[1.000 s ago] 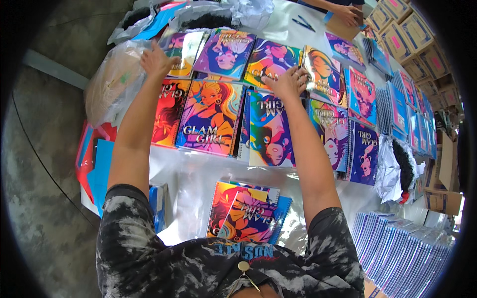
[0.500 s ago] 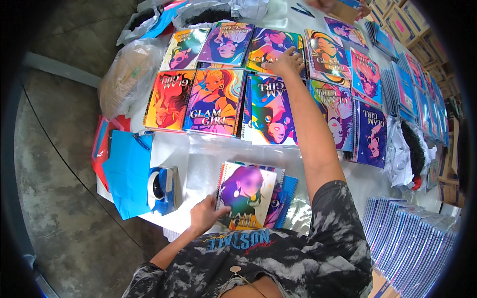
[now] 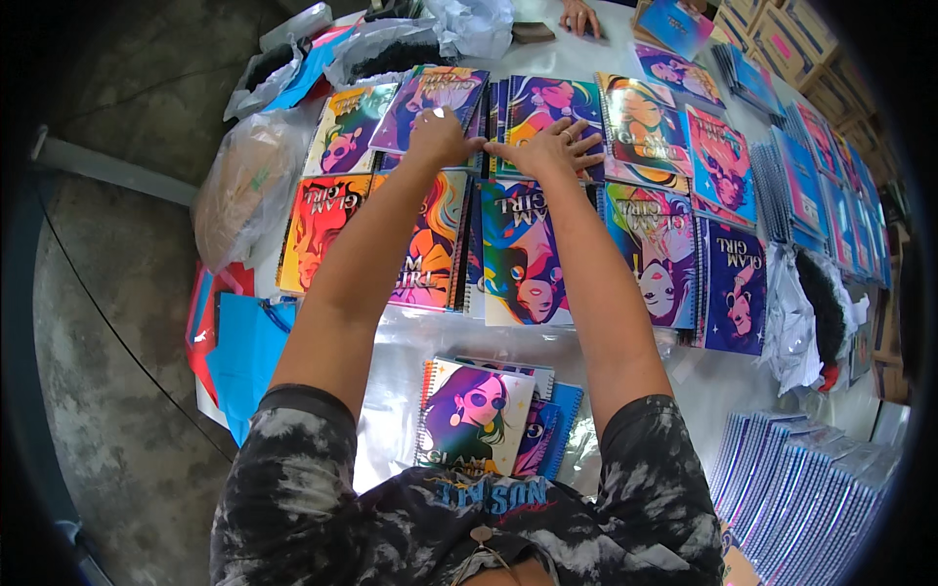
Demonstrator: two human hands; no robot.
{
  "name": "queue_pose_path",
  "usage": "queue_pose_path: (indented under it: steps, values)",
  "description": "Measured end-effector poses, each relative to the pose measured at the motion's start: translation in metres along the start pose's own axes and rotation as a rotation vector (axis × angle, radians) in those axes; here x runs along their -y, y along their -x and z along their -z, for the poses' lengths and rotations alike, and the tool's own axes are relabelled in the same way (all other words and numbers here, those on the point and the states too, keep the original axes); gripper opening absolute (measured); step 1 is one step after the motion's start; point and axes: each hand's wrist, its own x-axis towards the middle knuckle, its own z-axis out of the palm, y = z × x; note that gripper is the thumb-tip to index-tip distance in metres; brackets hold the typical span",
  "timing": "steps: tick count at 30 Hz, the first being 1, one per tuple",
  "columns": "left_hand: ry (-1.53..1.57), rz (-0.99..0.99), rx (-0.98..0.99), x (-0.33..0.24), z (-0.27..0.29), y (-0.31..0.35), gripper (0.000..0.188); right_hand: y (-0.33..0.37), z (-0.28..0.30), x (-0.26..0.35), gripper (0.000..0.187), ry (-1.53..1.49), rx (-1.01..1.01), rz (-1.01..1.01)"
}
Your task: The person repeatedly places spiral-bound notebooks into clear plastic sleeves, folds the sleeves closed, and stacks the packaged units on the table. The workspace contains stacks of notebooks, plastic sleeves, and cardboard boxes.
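Observation:
Both my arms reach across the table to the back row of spiral notebooks. My left hand [image 3: 438, 140] has its fingers curled over the lower right part of a purple-covered notebook [image 3: 415, 93], which sits slightly askew on its stack. My right hand [image 3: 555, 153] lies with fingers spread on a notebook with a purple-haired figure [image 3: 547, 98], its thumb pointing toward my left thumb. Close to my body, a white-covered notebook with a sunglasses figure [image 3: 479, 410] tops a small fanned pile, partly over a blue notebook [image 3: 562, 420].
More notebook stacks fill the front row, including a blue-and-purple one [image 3: 528, 264]. A plastic-wrapped brown bundle [image 3: 244, 181] and blue sheets [image 3: 239, 352] lie left. At right stand spiral-bound piles [image 3: 801, 488] and cartons [image 3: 782, 39]. Another person's hand [image 3: 579, 18] rests at the far edge.
My left hand has left the small near pile and reached forward to the purple notebook. My right hand stays on the back-row notebook, fingers more spread. The view has shifted slightly.

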Motion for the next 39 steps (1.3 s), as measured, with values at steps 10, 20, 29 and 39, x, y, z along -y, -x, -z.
queue_pose_path:
  steps: [10,20,29,39]
  values:
    - [0.776,-0.131,-0.464,0.05,0.072,0.044,0.031,-0.034,0.052,-0.059,0.041,-1.267,0.079,0.467]
    - [1.54,-0.046,-1.035,0.055,0.154,0.28,0.025,0.208,0.092,-0.137,0.015,-1.054,-0.081,0.732]
    - [0.314,-0.564,-0.039,0.062,-0.011,0.398,0.048,0.312,-0.038,-0.252,0.037,-0.387,0.265,0.876]
    - [0.505,0.027,0.089,0.015,-0.043,0.407,0.081,0.102,0.063,-0.206,0.024,-0.277,-0.582,0.666]
